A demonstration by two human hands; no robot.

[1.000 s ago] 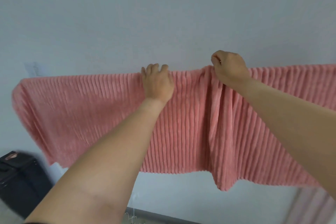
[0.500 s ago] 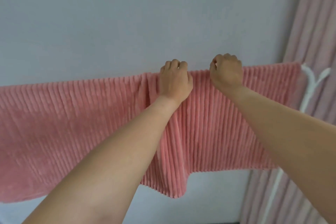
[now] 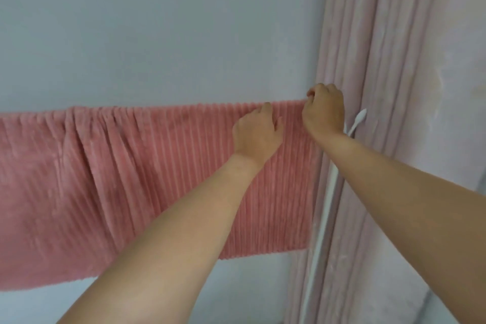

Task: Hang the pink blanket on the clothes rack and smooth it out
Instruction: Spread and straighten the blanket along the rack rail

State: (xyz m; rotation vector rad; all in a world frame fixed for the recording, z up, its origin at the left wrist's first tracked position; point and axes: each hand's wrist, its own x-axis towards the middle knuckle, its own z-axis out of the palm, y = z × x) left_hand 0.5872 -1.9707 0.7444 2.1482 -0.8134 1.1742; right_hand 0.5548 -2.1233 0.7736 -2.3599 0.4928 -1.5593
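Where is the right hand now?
In the head view, the right hand grips the blanket's top right corner, beside the white rack post and curtain.

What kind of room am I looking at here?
Probably a room in a home, perhaps a bedroom: a plain pale wall, long pink curtains, and a white clothes rack carrying the pink blanket.

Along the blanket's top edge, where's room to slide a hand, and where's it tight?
Free: the flat stretch of the blanket between the bunched folds on the left and the left hand. Tight: the right end, where the left hand lies flat beside the right hand gripping the top corner, close against the white rack post and curtain.
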